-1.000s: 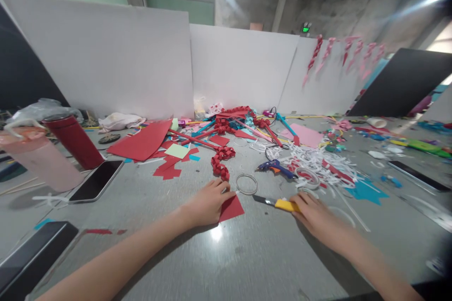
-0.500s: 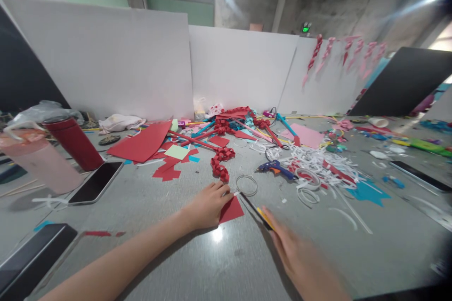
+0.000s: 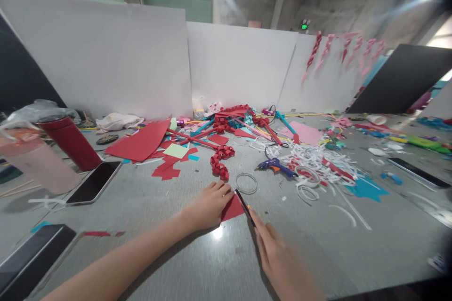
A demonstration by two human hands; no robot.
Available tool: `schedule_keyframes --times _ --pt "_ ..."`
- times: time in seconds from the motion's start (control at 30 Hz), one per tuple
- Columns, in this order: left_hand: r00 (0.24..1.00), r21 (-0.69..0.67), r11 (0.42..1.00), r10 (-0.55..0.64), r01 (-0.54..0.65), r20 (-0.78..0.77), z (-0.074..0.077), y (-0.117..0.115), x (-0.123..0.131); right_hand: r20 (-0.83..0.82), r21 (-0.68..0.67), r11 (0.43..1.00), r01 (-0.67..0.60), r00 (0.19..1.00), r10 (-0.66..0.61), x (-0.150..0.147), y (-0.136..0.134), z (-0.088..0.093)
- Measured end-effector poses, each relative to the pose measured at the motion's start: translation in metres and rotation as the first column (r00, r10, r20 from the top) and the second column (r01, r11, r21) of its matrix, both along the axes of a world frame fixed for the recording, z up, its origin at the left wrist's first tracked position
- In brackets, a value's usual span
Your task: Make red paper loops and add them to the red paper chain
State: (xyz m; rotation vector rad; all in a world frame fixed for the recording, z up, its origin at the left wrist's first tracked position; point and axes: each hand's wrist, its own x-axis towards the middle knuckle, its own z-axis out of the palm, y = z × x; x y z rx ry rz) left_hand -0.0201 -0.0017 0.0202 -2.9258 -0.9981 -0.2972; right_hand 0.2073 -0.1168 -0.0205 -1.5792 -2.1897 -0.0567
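Paper piece [image 3: 233, 210] is plain red; knife [image 3: 245, 207] shows black and yellow. Glue gun [image 3: 277, 166] is blue and orange. Tabletop [image 3: 339, 254] is grey.

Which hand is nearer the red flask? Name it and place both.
Left. The left hand, on the red paper, lies right of the flask and closer to the wearer. The right hand, holding the knife, is farther right.

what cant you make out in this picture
All in the head view:
Red paper: its left part, hidden by the left hand.
Knife: most of its handle, hidden by the right hand.
Dark box: one end, cut off by the left edge.
Green sign: its markings, too small.
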Motion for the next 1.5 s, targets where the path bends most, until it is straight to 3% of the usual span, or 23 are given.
schedule_keyframes --times 0.37,0.93,1.2,1.5 --pt "1.0 -0.002 1.0 -0.011 0.011 0.019 0.0 -0.001 0.0 0.14 -0.021 1.0 0.016 0.99 -0.013 -0.006 0.003 -0.002" --pt "1.0 -0.007 1.0 0.007 -0.006 0.018 -0.001 0.0 0.0 0.033 -0.003 1.0 -0.005 0.999 0.005 -0.006 0.003 -0.004" --pt "1.0 -0.003 1.0 0.005 -0.004 0.011 0.0 -0.001 0.001 -0.037 0.025 1.0 0.016 0.999 -0.015 -0.01 0.003 0.004" --pt "1.0 0.003 1.0 0.003 -0.003 0.004 0.001 -0.001 0.002 -0.003 -0.013 1.0 0.008 1.0 -0.008 -0.009 0.003 0.003"
